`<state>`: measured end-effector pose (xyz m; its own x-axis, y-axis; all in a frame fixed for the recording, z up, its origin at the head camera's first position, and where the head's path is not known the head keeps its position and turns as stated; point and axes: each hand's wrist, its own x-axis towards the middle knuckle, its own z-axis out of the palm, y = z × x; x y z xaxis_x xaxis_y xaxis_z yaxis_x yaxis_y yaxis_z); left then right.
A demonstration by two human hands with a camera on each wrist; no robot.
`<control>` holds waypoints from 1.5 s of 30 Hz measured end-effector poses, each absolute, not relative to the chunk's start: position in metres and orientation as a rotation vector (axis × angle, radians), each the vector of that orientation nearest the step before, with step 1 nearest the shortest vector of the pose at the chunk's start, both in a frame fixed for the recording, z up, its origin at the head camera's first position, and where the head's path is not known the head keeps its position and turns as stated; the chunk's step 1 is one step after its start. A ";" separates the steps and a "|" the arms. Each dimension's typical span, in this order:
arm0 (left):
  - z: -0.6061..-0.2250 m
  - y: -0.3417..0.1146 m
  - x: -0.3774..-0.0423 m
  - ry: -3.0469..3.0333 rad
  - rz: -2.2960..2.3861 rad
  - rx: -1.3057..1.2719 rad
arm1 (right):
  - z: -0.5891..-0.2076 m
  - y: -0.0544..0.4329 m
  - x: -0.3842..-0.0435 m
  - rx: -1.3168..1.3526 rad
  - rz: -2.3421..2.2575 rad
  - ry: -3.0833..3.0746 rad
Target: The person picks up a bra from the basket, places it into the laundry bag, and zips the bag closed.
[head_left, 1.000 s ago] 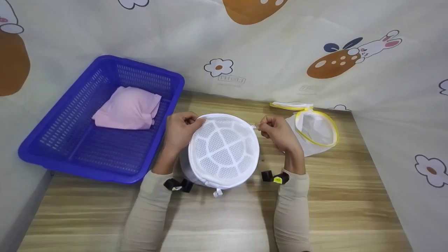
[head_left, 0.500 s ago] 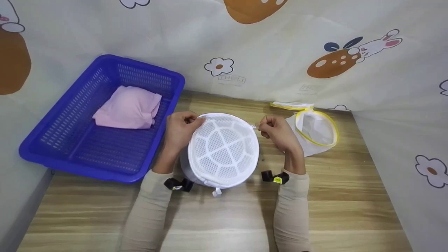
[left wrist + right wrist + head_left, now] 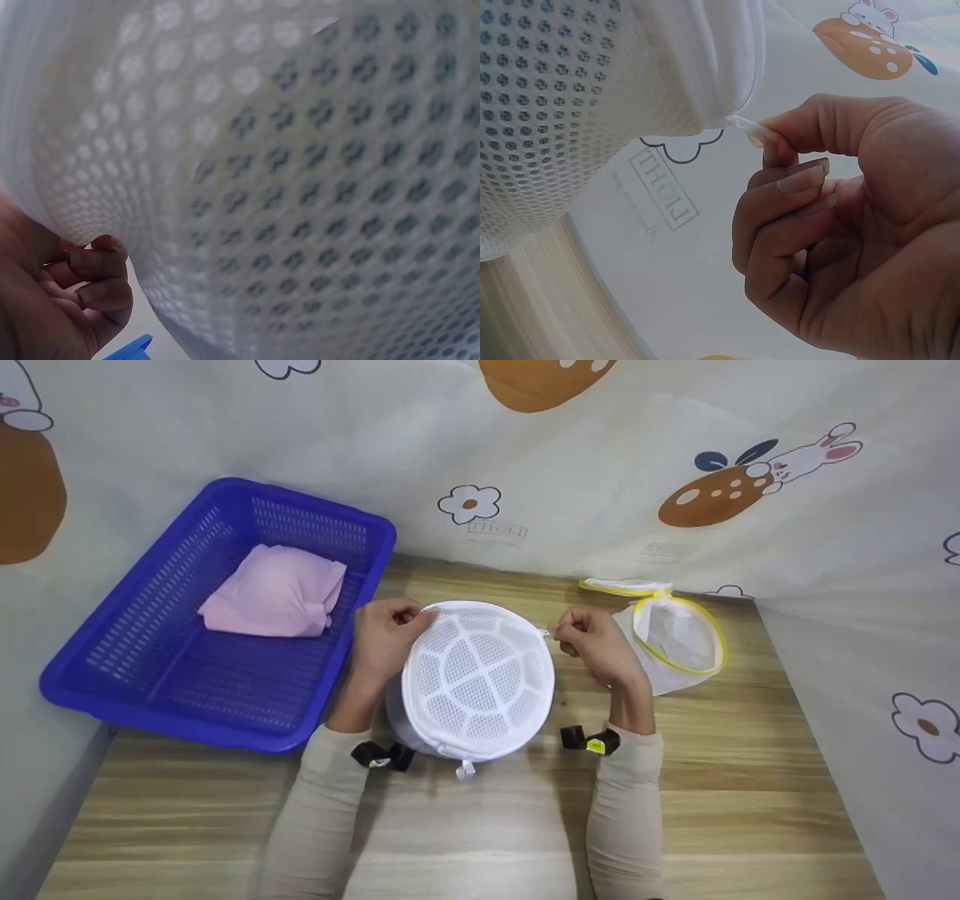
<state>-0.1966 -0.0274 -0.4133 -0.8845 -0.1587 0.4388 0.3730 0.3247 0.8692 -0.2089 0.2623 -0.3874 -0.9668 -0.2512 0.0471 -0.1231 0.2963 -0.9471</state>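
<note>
A white mesh laundry bag (image 3: 480, 679), cylindrical with a round panelled top, stands on the table between the two hands. At the top's far left edge, my left hand (image 3: 381, 641) pinches the rim between thumb and fingers; in the left wrist view, mesh hides part of those fingertips. On the right, the thumb and index finger of my right hand (image 3: 600, 643) grip a small white zipper pull (image 3: 744, 124) at the rim's edge. The other fingers of that hand are curled. A white tab (image 3: 466, 769) sticks out at the bag's near side.
A blue plastic basket (image 3: 187, 735) on the left holds a folded pink cloth (image 3: 274, 592). Behind my right hand lies a white bag with yellow trim (image 3: 679, 667). A patterned sheet (image 3: 555, 472) hangs behind and beside the wooden table (image 3: 735, 810).
</note>
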 end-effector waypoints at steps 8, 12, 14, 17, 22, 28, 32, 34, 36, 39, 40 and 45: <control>-0.411 -0.027 -0.197 -2.129 -1.596 -0.154 | -0.384 0.262 -0.208 -0.311 -1.756 2.461; -0.413 -0.027 -0.197 -2.129 -1.602 -0.141 | -0.384 0.262 -0.208 -0.309 -1.752 2.462; -0.413 -0.027 -0.197 -2.127 -1.604 -0.134 | -0.385 0.262 -0.208 -0.312 -1.746 2.461; -0.413 -0.026 -0.197 -2.123 -1.608 -0.118 | -0.384 0.262 -0.209 -0.303 -1.742 2.451; -0.413 -0.026 -0.197 -2.115 -1.617 -0.106 | -0.383 0.262 -0.209 -0.287 -1.739 2.438; -0.412 -0.025 -0.196 -2.116 -1.604 -0.108 | -0.381 0.262 -0.209 -0.308 -1.709 2.461; -0.411 -0.025 -0.197 -2.125 -1.583 -0.110 | -0.382 0.262 -0.209 -0.317 -1.706 2.479; -0.411 -0.026 -0.197 -2.116 -1.576 -0.092 | -0.383 0.262 -0.210 -0.317 -1.707 2.488; -0.411 -0.027 -0.198 -2.105 -1.569 -0.071 | -0.383 0.263 -0.210 -0.318 -1.708 2.495; -0.412 -0.028 -0.198 -2.091 -1.560 -0.045 | -0.384 0.263 -0.210 -0.318 -1.716 2.496; -0.412 -0.028 -0.198 -2.092 -1.557 -0.045 | -0.384 0.263 -0.210 -0.315 -1.718 2.495; -0.413 -0.029 -0.197 -2.120 -1.554 -0.044 | -0.385 0.263 -0.211 -0.283 -1.732 2.483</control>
<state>-0.1973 -0.0293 -0.4128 -0.8709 -0.2647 0.4141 0.3151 0.3457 0.8838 -0.2106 0.2631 -0.3846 -0.9777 -0.2088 0.0233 -0.0940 0.3357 -0.9373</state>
